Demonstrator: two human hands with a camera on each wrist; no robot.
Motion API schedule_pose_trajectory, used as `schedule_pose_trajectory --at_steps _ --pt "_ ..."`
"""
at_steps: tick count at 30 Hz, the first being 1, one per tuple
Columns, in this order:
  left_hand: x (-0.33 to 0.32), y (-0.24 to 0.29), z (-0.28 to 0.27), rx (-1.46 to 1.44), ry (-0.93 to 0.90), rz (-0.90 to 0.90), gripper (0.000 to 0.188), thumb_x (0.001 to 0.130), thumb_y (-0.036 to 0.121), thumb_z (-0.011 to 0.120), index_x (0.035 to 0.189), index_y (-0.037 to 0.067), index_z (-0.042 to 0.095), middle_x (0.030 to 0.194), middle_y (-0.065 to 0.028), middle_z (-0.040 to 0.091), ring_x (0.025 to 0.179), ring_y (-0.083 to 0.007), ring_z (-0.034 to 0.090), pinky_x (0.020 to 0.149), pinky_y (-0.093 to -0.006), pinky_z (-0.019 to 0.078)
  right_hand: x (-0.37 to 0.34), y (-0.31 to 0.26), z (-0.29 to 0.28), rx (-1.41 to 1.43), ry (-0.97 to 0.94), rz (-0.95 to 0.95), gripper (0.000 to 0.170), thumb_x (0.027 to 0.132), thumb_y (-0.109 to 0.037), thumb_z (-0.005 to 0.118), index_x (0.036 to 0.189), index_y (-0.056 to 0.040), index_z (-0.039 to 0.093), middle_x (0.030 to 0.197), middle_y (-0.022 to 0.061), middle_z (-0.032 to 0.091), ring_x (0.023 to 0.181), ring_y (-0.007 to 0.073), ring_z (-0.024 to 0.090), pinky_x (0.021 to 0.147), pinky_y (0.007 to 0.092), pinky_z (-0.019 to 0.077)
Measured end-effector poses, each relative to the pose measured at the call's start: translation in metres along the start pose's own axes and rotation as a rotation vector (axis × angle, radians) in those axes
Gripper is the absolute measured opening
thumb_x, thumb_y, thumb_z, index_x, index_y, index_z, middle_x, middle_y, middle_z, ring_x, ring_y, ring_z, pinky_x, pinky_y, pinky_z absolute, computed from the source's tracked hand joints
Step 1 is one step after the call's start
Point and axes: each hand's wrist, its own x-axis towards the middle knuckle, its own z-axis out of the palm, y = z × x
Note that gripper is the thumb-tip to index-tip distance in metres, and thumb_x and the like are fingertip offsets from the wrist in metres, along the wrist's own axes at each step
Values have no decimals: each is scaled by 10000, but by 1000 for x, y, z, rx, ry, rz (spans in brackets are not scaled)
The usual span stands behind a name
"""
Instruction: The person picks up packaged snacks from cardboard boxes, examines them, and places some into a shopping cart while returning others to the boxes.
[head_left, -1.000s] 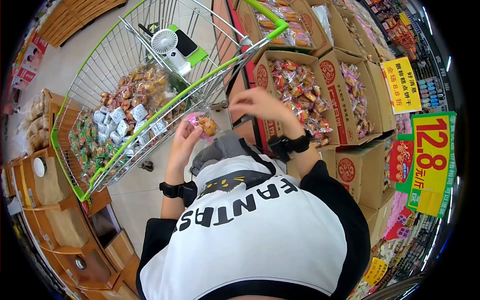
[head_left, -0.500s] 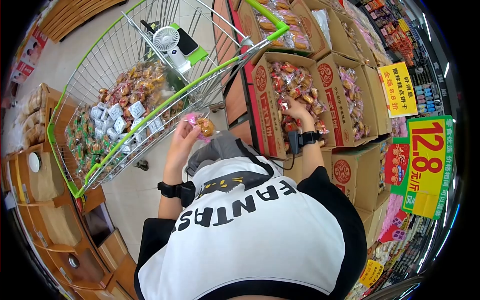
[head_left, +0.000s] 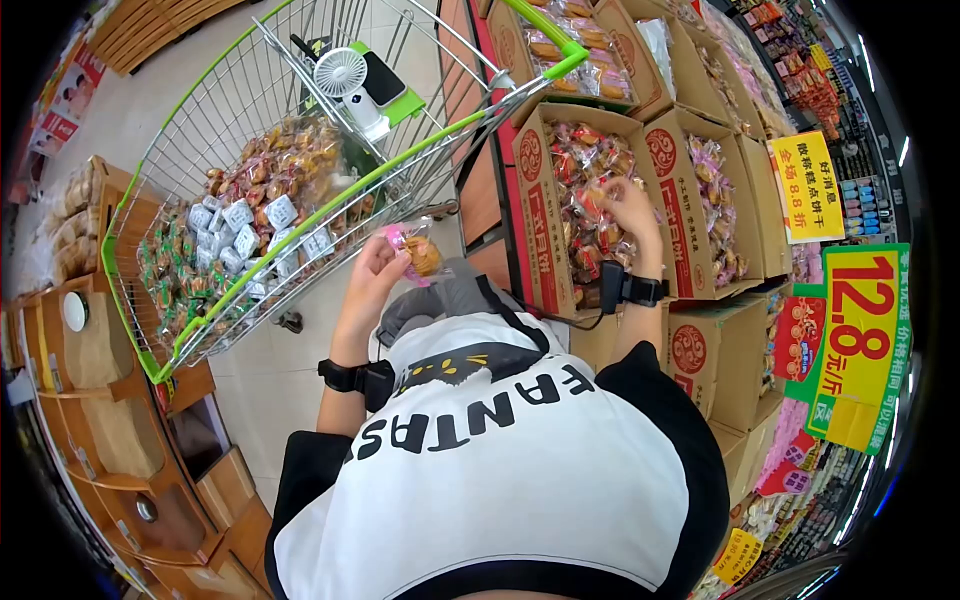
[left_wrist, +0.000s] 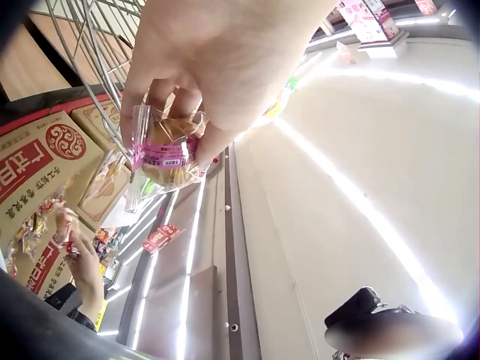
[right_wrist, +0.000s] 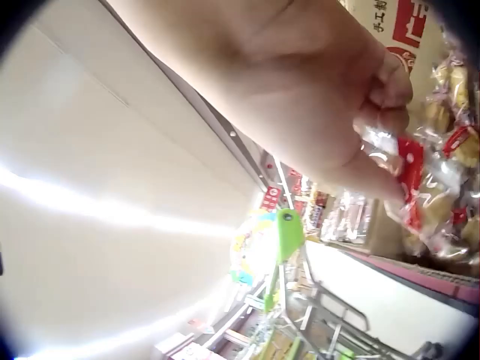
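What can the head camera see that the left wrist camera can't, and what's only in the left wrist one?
Only the head view: the little fan and the white packets in the cart. Only the left wrist view: the pale ceiling. Both: the left hand holding a pink-wrapped pastry, the right hand holding a red packet, and a cardboard box.

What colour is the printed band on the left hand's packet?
Pink band, clearest in the left wrist view.

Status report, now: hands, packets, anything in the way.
Left hand holds pink-banded packet. Right hand pinches red-marked packet at open carton. No obstruction visible there.
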Motion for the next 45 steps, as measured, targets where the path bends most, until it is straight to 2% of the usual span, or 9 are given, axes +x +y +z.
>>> schedule_pose_trajectory --at_steps 3,5,8,22,25,27,33,39,45 --pt "7 -2 -1 12 -22 29 354 813 79 502 1143 9 394 1052 -80 522 971 -146 497 817 -269 393 -23 -41 -13 374 45 -263 349 700 -200 659 977 -31 533 946 76 577 812 121 549 695 250 431" --pt "14 0 2 14 -37 39 354 811 79 507 1139 12 394 1047 -79 526 966 -146 501 815 -268 393 -39 -78 -9 839 -123 -447 327 741 -110 617 1040 -35 508 967 60 574 830 102 537 702 233 429" --pt "21 16 16 -3 -50 95 396 814 125 504 1160 -3 362 1048 -140 526 994 -208 508 871 -314 383 -49 -118 8 924 -272 -564 375 747 -78 607 1094 -33 473 978 66 572 826 98 537 710 219 423" --pt "13 45 1 -212 271 384 365 831 118 511 1155 65 352 1163 -85 438 1058 -172 435 890 -302 353 -70 -238 83 855 -533 -739 359 755 -74 594 1070 -16 432 958 107 563 865 122 531 753 241 428" --pt "6 49 -16 -264 363 376 395 830 127 518 1179 87 338 1153 -84 445 1072 -169 427 887 -285 347 -71 -254 104 928 -650 -725 390 758 -83 603 1092 -7 415 1001 103 538 942 134 507 811 268 414" --pt "3 51 -28 -257 452 383 343 832 145 524 1129 104 358 1113 -69 460 1002 -138 453 829 -261 368 -71 -261 123 845 -516 -832 429 725 -144 653 1063 -3 431 984 99 548 821 136 564 697 245 459" --pt "-11 36 -60 -194 705 328 196 860 177 486 991 91 369 968 -41 496 809 -78 445 704 -231 363 -67 -280 169 806 -543 -860 428 686 -98 678 1032 -5 445 963 88 539 833 139 563 678 237 471" --pt "-29 48 -84 30 894 260 167 877 263 430 977 131 450 814 33 487 732 -48 417 661 -201 333 -68 -305 200 710 -801 -747 311 751 -27 597 1018 0 438 980 78 539 815 99 553 691 210 444" --pt "-32 53 -129 119 1000 216 259 890 249 394 1033 37 431 867 -42 507 763 -77 449 655 -204 359 -69 -338 232 638 -831 -755 323 774 -83 586 1065 3 475 928 66 530 846 120 554 709 217 439"
